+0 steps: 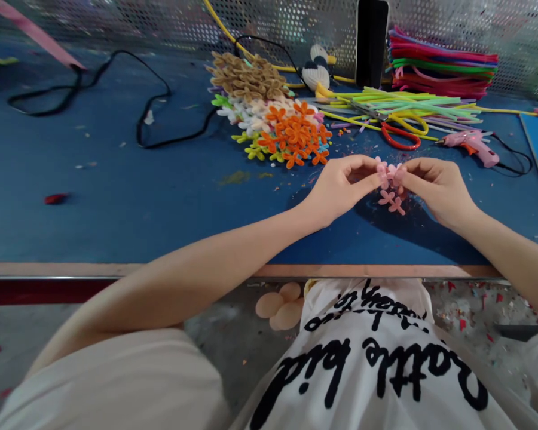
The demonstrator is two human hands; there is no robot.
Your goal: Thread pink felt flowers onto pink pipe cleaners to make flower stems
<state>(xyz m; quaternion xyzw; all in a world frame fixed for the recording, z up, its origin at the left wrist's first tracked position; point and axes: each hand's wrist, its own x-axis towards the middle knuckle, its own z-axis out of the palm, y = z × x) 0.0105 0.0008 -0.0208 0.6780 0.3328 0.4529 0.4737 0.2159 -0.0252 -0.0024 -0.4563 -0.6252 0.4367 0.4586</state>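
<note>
- left hand [341, 186]: thumb and finger pinched on pink flowers [391, 173]
- right hand [440, 188] pinching their other side, tips nearly together
- pink flowers are between the hands, scissors [379, 116] at 12 o'clock
- orange flowers [298, 134] at 10, glue gun [473, 145] at 2

Illumination: moderate, apparently overhead.
Beneath my left hand [334, 185] and right hand [443, 191], soft shadow [379, 218] darkens the tabletop [161, 209]; beyond them, the perforated panel [161, 24] glints. Far from both, edges stretch and soften.
</note>
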